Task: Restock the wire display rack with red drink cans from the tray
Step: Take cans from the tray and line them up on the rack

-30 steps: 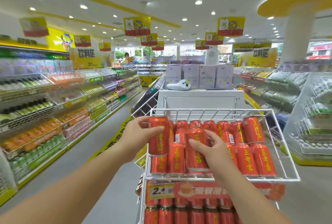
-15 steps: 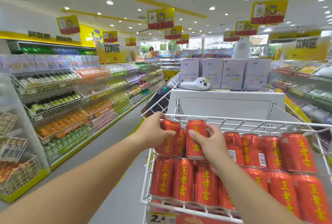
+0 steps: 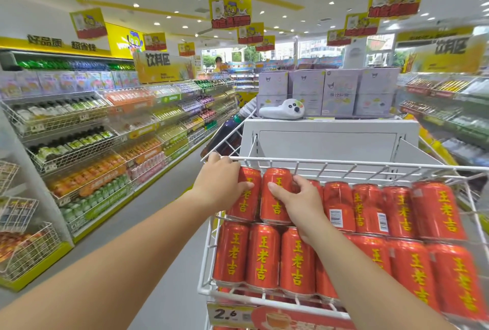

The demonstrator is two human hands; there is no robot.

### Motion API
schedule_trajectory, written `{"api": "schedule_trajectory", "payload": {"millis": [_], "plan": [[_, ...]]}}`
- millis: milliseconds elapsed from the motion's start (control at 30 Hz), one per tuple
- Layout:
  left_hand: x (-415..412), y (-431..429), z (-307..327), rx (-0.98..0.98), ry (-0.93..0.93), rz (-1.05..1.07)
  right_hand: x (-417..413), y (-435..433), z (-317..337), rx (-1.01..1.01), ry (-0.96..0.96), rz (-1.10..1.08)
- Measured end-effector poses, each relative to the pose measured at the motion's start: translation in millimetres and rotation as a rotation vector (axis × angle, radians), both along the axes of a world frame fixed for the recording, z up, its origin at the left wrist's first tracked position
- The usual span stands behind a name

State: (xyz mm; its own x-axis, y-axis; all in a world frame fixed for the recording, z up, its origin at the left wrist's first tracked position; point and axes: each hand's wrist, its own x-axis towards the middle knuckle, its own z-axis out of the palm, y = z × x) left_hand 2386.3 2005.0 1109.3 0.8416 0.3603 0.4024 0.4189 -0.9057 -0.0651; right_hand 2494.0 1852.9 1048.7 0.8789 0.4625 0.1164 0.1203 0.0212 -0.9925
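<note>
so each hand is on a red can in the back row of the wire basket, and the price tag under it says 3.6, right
Not quite: the price tag reads 2.6, not 3.6, as the head view shows. The rest holds: the left hand is on one red can and the right hand is on the next can, both in the back row of the wire basket.

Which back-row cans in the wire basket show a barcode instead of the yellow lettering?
Two back-row cans just right of the right hand: one red can and its neighbour show white barcodes.
</note>
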Motion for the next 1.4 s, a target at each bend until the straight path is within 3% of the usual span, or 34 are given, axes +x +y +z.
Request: {"api": "schedule_trajectory", "payload": {"millis": [200,367,567,800,900,1067,1267,1400], "plan": [[-4.2,10.9,-14.6,0.166,-0.012,0.016,-3.6,2.7,5.7,-0.193,-0.124,-0.021],[-10.3,16.4,-27.0,0.142,-0.15,0.033,-10.4,9.3,5.3,-0.27,-0.272,-0.066],[-11.7,19.1,-39.8,0.076,-0.23,0.049,-1.0,14.2,-5.0,-0.331,-0.303,-0.082],[-16.5,13.8,-33.6,-0.197,-0.061,0.029,-17.9,2.8,13.2,-0.501,-0.429,-0.045],[-29.5,4.7,-29.5,-0.217,-0.018,-0.031,-28.5,-10.5,21.4,-0.691,-0.643,-0.091],[-59.2,-12.1,-42.0,-0.207,0.002,-0.038,-55.9,-30.8,16.5,-0.833,-0.982,-0.161],[-105.2,-26.8,-63.3,-0.189,0.021,-0.101,-99.2,-57.3,-6.9,-0.925,-1.014,-0.11],[-135.4,-29.4,-85.6,-0.052,0.047,-0.097,-136.5,-68.9,-32.4,-0.951,-1.016,-0.138]]}}
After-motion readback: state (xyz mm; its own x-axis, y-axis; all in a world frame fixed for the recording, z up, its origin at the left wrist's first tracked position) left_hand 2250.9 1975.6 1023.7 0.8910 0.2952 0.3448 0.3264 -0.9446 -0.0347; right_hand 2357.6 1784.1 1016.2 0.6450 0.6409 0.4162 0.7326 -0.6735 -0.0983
